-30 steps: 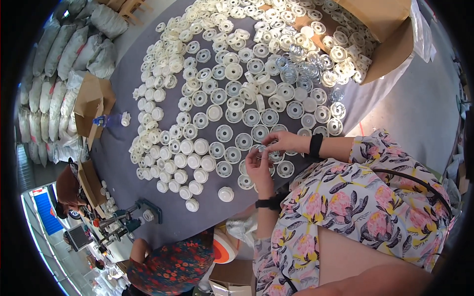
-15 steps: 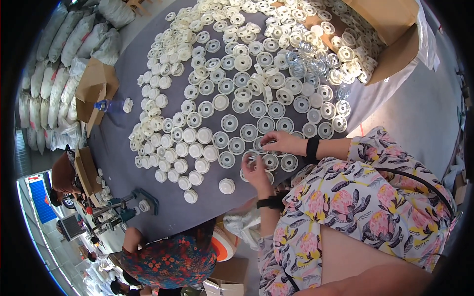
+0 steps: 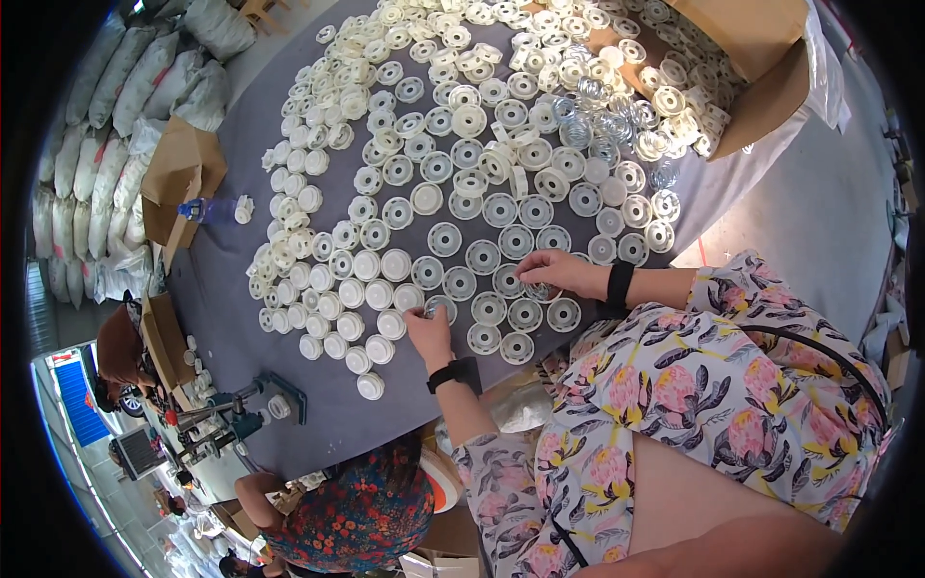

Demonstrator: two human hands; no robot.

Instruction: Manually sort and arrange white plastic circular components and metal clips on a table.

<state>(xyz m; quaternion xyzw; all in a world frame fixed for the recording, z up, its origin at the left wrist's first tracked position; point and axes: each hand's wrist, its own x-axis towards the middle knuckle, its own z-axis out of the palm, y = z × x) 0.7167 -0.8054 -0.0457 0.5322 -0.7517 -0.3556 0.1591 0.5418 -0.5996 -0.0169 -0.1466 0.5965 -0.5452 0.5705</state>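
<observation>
My left hand reaches in from the lower edge, its fingers curled at the rim of a round white plastic part, which they partly cover. To its right, my right hand is pinched over the rows of open ring-shaped parts. A thin metal coil spring seems to hang at its fingertips, partly hidden by them. Domed white caps stand close together to the left of my left hand. My left wrist covers a patch of the cloth.
More ring parts fill the far table, with a heap of loose coil springs beside an opened cardboard box. At the left are a bottle, a small carton and a green clamp device. A person in a flowered top sits nearby.
My left hand has moved left, away from my right hand, to a ring part beside the caps. The lone cap near the front edge is now out of sight. My right hand has barely moved.
</observation>
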